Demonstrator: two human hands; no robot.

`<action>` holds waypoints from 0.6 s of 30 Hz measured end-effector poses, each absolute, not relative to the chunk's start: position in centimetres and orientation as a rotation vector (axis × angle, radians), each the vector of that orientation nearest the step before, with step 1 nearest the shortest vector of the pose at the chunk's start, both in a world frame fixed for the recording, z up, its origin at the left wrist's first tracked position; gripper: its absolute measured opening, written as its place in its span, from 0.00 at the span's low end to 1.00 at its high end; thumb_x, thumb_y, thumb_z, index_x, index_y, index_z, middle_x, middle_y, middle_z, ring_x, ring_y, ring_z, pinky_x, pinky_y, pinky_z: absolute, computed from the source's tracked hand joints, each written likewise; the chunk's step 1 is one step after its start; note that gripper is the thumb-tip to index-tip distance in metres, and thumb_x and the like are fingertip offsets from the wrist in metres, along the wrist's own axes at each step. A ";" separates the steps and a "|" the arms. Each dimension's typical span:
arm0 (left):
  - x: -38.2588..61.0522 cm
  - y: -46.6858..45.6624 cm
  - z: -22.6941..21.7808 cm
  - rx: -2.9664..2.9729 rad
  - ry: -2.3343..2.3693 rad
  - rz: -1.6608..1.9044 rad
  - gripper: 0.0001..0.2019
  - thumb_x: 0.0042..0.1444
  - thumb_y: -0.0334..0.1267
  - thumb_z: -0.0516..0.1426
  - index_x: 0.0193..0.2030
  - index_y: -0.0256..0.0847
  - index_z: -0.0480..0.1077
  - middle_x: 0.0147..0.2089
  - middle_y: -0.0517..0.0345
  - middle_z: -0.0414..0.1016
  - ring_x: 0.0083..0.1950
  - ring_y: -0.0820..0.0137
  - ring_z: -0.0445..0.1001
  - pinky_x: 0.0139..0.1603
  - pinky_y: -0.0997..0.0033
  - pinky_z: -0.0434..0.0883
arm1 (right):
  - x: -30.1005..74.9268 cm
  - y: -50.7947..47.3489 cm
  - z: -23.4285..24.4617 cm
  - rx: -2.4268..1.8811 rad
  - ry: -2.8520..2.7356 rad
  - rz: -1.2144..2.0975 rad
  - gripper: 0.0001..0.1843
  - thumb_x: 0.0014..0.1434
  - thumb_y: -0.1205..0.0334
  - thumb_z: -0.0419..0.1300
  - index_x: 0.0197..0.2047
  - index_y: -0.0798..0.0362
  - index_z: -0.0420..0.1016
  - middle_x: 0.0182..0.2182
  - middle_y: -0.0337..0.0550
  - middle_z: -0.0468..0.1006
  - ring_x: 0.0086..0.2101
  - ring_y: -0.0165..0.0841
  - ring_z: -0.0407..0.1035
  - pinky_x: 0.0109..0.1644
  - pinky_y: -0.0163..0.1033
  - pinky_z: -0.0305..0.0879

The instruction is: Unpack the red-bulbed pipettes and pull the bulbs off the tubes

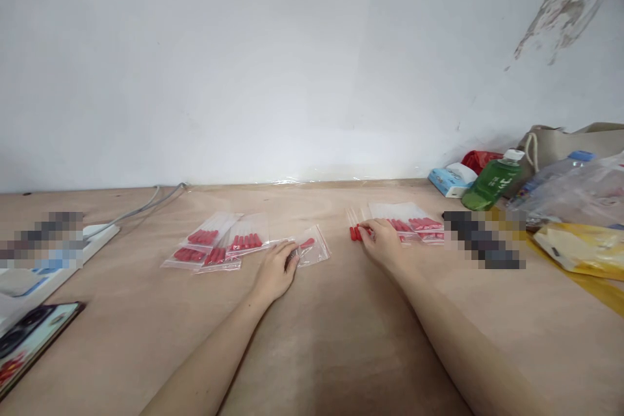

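My left hand (275, 271) lies on the table with its fingers closed at the edge of a clear zip bag (320, 252). One red-ended piece (307, 243) shows at that bag, partly behind my fingers. To the right, my right hand (383, 244) has its fingertips closed at a few thin, clear sticks with red ends (353, 233); the fingers partly hide them. Beyond that hand lie more clear bags (396, 210) with several red-ended pieces inside. Left of my left hand, several filled bags (248, 240) overlap in a group, their red ends lined up.
At right stand a tissue pack (444, 183), a green bottle (493, 181) and plastic bags (580, 198), with a yellow package (582, 252) in front. On the left are a phone (41, 338), a white object (100, 234) and a grey cable (141, 210). A wall (244, 78) closes the back.
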State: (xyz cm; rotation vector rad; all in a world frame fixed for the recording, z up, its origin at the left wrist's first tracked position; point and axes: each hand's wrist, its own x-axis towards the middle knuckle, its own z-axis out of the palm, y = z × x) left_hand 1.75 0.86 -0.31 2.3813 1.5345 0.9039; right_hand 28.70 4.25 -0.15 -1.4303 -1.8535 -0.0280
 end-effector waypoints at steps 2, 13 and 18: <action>1.8 0.8 -0.2 2.386 1.479 0.875 0.14 0.57 0.37 0.48 0.48 0.41 0.68 0.50 0.53 0.70 0.53 0.64 0.66 0.56 0.57 0.62 | 27.5 3.7 0.1 -1.381 -1.859 0.025 0.09 0.54 0.65 0.52 0.31 0.54 0.73 0.28 0.44 0.74 0.33 0.35 0.65 0.40 0.39 0.59; 1.9 0.1 0.6 2.445 1.185 0.811 0.15 0.55 0.37 0.51 0.49 0.43 0.67 0.51 0.54 0.70 0.54 0.65 0.66 0.57 0.58 0.61 | 22.9 1.8 -0.3 -1.313 -2.208 0.226 0.07 0.49 0.58 0.60 0.26 0.51 0.73 0.25 0.41 0.70 0.31 0.33 0.60 0.35 0.37 0.54; 1.8 0.2 0.6 2.418 1.203 0.772 0.16 0.57 0.40 0.49 0.51 0.43 0.67 0.52 0.55 0.70 0.56 0.65 0.64 0.58 0.57 0.60 | 23.3 1.9 -0.2 -1.231 -2.065 0.427 0.04 0.49 0.62 0.59 0.28 0.52 0.70 0.28 0.41 0.70 0.31 0.31 0.62 0.35 0.36 0.57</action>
